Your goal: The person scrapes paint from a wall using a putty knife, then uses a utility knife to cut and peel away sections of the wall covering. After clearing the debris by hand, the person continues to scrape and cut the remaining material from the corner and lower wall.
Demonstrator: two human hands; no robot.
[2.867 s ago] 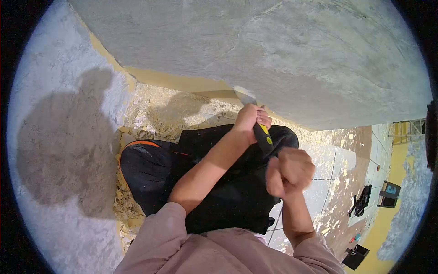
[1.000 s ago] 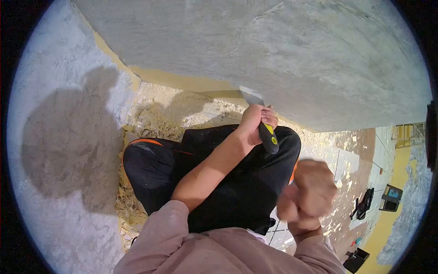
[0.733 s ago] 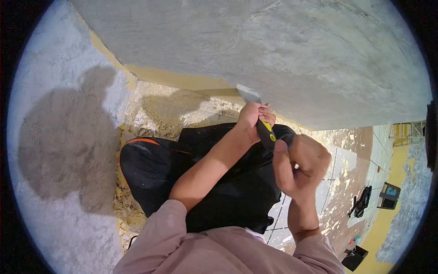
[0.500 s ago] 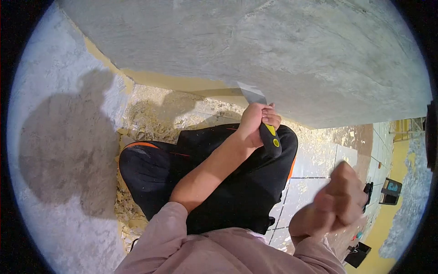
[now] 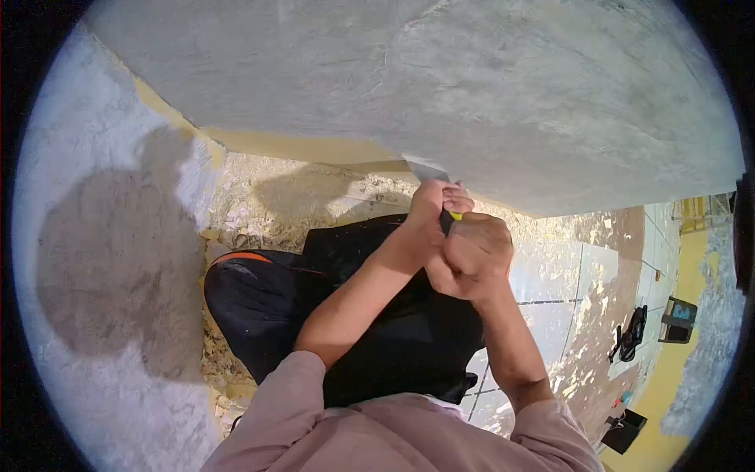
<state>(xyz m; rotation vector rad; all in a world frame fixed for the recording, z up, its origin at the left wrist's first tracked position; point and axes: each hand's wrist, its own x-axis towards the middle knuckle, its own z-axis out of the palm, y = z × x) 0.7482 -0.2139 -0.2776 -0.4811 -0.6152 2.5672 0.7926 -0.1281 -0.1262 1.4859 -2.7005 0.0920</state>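
A scraper [image 5: 428, 171] with a wide grey blade and a black-and-yellow handle rests its blade against the lower part of the wall [image 5: 472, 102], where a strip of yellow paint [image 5: 307, 148] borders bare grey plaster. My left hand [image 5: 431, 211] is wrapped round the handle close to the blade. Behind it, my right hand [image 5: 476, 253] is closed over the rear end of the handle, which it hides. Both hands are above my dark trousers [image 5: 377, 338].
Paint flakes [image 5: 275, 189] litter the floor along the wall and over the pale tiles [image 5: 543, 315]. Another scraped wall [image 5: 110, 259] stands close on the left. At right lie a black object [image 5: 631, 334] and dark boxes [image 5: 625, 431] near a yellow wall.
My right hand has swung from the lower right up and left onto the scraper's handle. My left hand keeps its hold and has shifted slightly left.
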